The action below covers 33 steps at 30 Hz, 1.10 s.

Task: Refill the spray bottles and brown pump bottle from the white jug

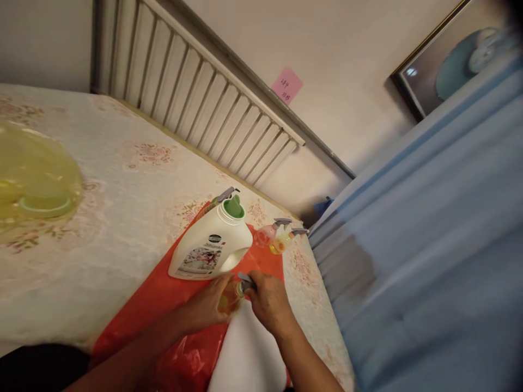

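Note:
My left hand (212, 299) is closed around a small clear pump bottle (230, 299) with yellowish liquid inside. My right hand (267, 299) grips its grey pump head (246, 282) at the bottle's neck; whether the head is fixed on or loose I cannot tell. Just beyond my hands a large cream jug (204, 247) with a printed label stands on a red plastic sheet (139, 310). Its mouth is uncapped and shows a green spout (235, 207). Under my right hand lies something white and smooth (249, 348).
A pink pump bottle (265, 235) and a yellow one (280, 243) stand behind the jug to the right. Another grey pump head (227, 193) shows behind the jug. A yellow plastic bag (44, 169) lies at left on the floral cloth (122, 218). A blue curtain (429, 245) hangs at right.

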{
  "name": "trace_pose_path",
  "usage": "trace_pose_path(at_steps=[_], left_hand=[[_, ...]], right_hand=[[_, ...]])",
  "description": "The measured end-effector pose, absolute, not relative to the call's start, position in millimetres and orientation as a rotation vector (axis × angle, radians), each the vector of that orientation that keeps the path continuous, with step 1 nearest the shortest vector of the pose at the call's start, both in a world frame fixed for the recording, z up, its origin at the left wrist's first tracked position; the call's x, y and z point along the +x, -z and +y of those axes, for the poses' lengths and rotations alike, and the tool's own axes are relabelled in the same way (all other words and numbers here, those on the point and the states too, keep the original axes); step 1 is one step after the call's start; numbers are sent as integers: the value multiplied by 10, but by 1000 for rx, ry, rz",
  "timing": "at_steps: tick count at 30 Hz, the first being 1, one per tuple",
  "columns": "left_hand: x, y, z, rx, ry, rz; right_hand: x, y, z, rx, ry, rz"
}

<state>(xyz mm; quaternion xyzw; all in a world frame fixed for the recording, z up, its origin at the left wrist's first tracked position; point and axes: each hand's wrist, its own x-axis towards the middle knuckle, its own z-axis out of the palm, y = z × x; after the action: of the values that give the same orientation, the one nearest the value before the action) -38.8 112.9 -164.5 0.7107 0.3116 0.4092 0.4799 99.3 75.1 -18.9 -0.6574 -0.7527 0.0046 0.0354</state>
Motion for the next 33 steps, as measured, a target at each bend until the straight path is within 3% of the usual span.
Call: trace_pose_path(at_steps=[11,33], left_hand=[[-195,1333,900,1586,-1207,960],[-30,1338,920,1696,-1323,1220]], right_hand=[[993,254,731,-1979,126,-2318],[1153,194,650,-1682,-77,-2316]])
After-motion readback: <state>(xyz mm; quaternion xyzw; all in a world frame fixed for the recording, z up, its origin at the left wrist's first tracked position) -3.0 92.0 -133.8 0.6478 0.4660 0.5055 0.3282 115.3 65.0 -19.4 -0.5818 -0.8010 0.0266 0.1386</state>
